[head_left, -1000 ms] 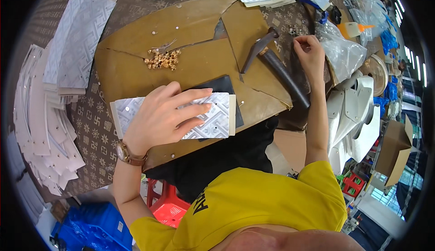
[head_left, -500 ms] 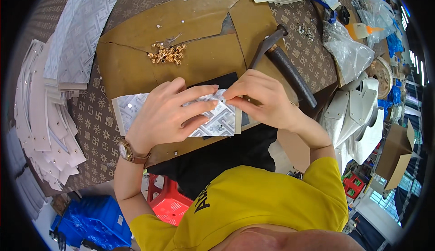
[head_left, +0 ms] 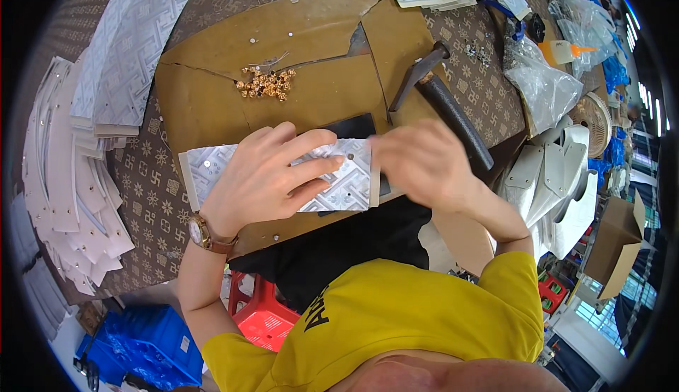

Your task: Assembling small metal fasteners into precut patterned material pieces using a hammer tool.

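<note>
Far left: stacks of white embossed panels (head_left: 85, 130) on a patterned tablecloth (head_left: 152, 201). Centre-left: brown cardboard sheet (head_left: 212, 95) w/ a small heap of gold-coloured studs (head_left: 265, 84) on it, well apart from both hands. Centre: white embossed strip (head_left: 332, 183) lies flat across the cardboard's near edge, partly over a black pad (head_left: 357, 127). Left hand (head_left: 265, 180) rests palm-down on the strip, fingers spread and flat, pressing rather than gripping; fingertips (head_left: 329, 162) reach toward the strip's right end, near a small hole in it. Right hand (head_left: 424, 162) sits at the strip's right end, fingers curled inward at the edge; blurred, so cannot tell whether they pinch the strip or some small item. Strip thus lies under the left fingers and touches or just meets the right ones. Right of centre: hammer (head_left: 442, 105) w/ black handle lies on the cardboard, just beyond the right hand, untouched. Far right: clear plastic bag (head_left: 544, 84), white shaped pieces (head_left: 552, 180), cardboard box (head_left: 619, 240).
</note>
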Available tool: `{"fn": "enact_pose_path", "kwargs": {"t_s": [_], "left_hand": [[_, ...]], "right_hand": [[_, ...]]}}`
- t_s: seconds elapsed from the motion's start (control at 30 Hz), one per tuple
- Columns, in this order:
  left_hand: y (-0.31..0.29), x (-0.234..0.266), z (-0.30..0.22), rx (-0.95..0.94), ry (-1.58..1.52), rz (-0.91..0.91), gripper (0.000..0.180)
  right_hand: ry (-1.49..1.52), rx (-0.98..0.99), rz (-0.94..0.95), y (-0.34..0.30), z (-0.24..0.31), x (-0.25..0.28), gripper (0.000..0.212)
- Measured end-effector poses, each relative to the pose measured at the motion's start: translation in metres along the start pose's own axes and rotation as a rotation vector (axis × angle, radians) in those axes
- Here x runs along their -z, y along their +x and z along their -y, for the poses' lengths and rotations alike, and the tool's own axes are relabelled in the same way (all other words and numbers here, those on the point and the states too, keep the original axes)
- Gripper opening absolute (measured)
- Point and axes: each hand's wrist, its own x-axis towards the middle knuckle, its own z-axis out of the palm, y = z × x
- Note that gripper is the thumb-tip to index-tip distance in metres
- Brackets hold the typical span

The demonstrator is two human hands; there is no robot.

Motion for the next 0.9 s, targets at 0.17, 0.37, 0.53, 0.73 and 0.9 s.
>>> {"fn": "enact_pose_path", "kwargs": {"t_s": [0.17, 0.37, 0.53, 0.73, 0.9], "left_hand": [[-0.001, -0.002, 0.002, -0.01, -0.037, -0.008, 0.024], [-0.002, -0.003, 0.005, -0.003, -0.07, -0.019, 0.024], [0.001, 0.0, 0.002, 0.015, -0.113, -0.024, 0.026], [0.003, -0.002, 0.003, 0.035, -0.098, -0.032, 0.027], [-0.002, 0.006, 0.0, 0.102, -0.141, -0.019, 0.032]], "right_hand": [[-0.312, -0.521, -0.159, -0.018, -0.032, -0.002, 0.031], [-0.234, -0.666, -0.029, -0.024, -0.032, 0.017, 0.032], [0.295, -0.673, 0.11, -0.036, 0.017, 0.059, 0.024], [0.503, -0.707, 0.228, -0.016, 0.031, 0.032, 0.027], [0.13, -0.781, -0.023, -0.008, -0.009, 0.023, 0.022]]}}
